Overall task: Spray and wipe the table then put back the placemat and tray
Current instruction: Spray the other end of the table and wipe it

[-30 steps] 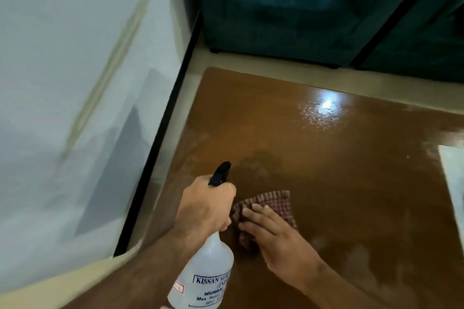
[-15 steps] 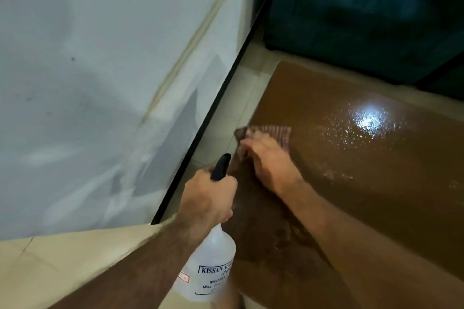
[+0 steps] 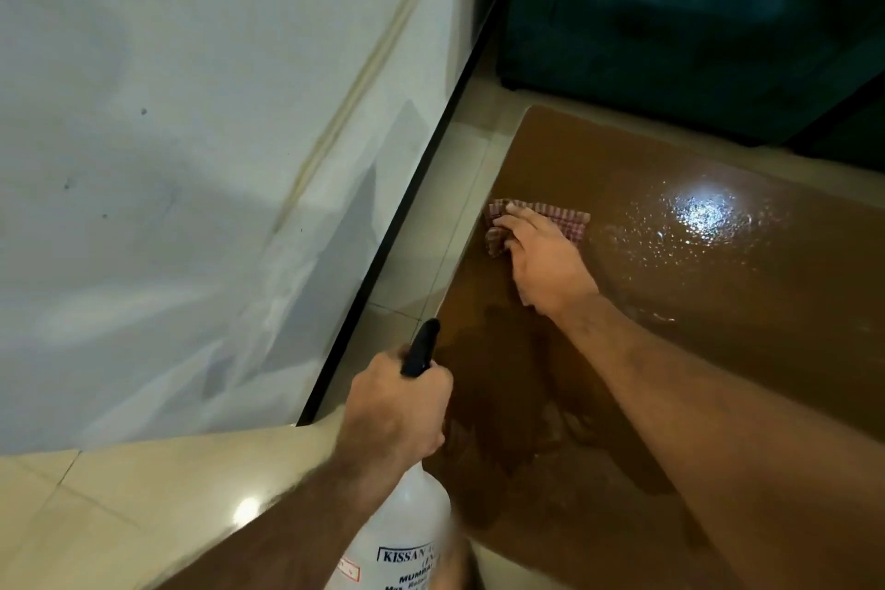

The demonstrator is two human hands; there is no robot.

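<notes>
I observe the right hand (image 3: 546,268) pressing a checked cloth (image 3: 565,220) flat against the brown table (image 3: 718,302) near its far left edge, fingers extended together on the fabric; the left hand (image 3: 397,412) grips the spray bottle (image 3: 397,537) neck, fingers clamped around it, above the table's near left edge; wet droplets (image 3: 699,216) glisten beside the cloth.

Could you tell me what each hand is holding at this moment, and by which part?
The left hand grips the spray bottle at its neck, below the black nozzle. The right hand presses the checked cloth onto the table, fingers over its near part.
</notes>
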